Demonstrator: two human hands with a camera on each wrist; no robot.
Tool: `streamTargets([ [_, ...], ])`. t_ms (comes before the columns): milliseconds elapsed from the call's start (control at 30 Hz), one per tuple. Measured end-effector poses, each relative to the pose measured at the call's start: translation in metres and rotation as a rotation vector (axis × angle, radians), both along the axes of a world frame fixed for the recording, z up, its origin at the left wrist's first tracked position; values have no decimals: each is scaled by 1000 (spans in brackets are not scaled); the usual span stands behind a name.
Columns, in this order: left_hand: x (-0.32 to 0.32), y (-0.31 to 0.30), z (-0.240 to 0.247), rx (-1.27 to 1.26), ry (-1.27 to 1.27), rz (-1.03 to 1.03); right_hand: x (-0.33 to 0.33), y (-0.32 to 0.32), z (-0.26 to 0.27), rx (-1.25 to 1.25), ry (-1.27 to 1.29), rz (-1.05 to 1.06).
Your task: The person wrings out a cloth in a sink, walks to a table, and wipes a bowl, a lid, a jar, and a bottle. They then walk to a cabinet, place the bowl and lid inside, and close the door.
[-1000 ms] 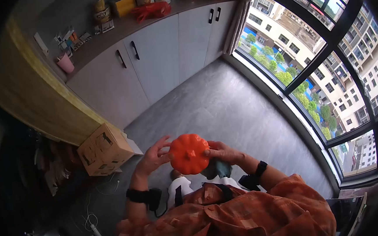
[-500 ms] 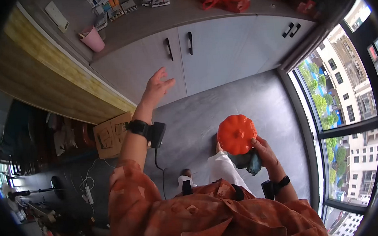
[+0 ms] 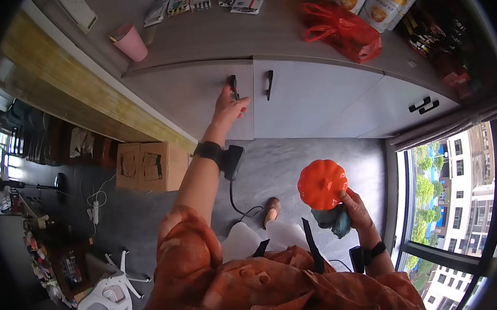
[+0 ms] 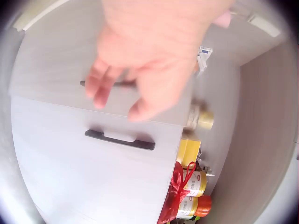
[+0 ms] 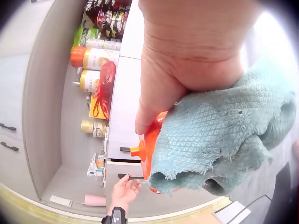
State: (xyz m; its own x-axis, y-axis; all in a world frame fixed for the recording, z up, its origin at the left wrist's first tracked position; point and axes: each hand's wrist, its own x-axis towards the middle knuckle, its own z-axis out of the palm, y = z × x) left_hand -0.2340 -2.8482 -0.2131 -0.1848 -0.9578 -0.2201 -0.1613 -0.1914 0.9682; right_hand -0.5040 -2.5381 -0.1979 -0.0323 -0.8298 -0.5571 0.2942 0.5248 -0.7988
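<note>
Black cabinet handle (image 3: 232, 81) now at left hand (image 3: 228, 107), prev. mid-air.

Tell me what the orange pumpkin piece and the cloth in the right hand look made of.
Orange pumpkin piece: probably glazed ceramic, maybe glossy plastic; smooth, shiny ribs. Cloth: soft teal textile, matte; diamond weave, frayed edge.

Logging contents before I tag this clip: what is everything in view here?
pumpkin-shaped pot: one, orange, in the right hand
cloth: one, teal, bunched under the pot
door handles: two, black, on pale cabinet doors
cup: one, pink, on the counter
plastic bag: one, red, on the counter
tins: at least two, white and yellow, behind the bag
cardboard box: one, brown, on the floor
left hand: at the left handle
right hand: grips pot and cloth
</note>
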Motion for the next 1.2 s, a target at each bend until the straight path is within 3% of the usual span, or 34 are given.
streamTargets([
  [100,14,34,-4,17,-58,-17,4,-11,-1,-24,-13,26],
  [267,68,113,-17,-208,-170,-7,23,-20,4,-18,-9,77],
  [467,131,172,-8,-184,-234,5,54,-21,-6,7,44,187],
  [700,177,197,-12,-109,-93,42,85,-13,-8,-11,0,190],
  [933,218,211,-15,-112,-141,38,97,-11,-5,-12,-13,152],
  [1133,247,215,-17,-277,-282,96,117,-22,-14,36,-50,49],
  [1200,255,213,-37,-388,-84,231,123,-30,-13,66,-19,56],
])
